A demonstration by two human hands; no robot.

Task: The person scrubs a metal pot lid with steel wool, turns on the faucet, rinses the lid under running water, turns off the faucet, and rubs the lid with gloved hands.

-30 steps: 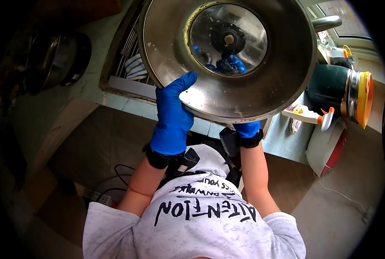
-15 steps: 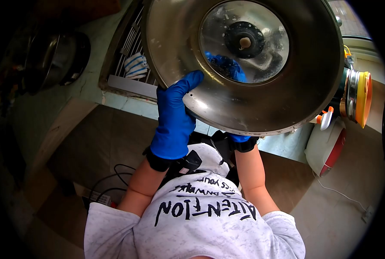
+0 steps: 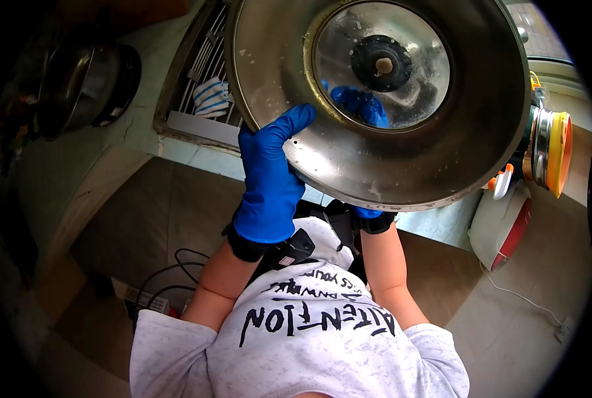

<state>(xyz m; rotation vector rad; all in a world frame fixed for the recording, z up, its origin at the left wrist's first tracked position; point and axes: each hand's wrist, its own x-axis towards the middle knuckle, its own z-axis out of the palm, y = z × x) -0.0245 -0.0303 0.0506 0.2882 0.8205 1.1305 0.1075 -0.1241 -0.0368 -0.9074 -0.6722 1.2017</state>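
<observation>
A large round metal pan or lid (image 3: 402,166) with a dark knob-like centre is held up over the counter, its wide face toward me. My left hand (image 3: 269,172), in a blue rubber glove, grips its lower left rim with the thumb lying on the face. Beneath the lower rim, only a little blue glove of my right hand (image 3: 368,212) shows; its fingers are hidden behind the metal. Blue gloves are reflected in the shiny middle disc. Specks and yellowish residue mark the surface.
A striped cloth (image 3: 211,97) lies on a slatted rack (image 3: 203,129) at the left. Farther left stands a dark pot (image 3: 77,89). At the right are a spray bottle (image 3: 501,182), a yellow-rimmed container (image 3: 560,154) and a white and red object (image 3: 498,229).
The round metal piece has shifted right and slightly down, now covering most of the spray bottle and green container. My right hand has gone farther under it; my left keeps its grip.
</observation>
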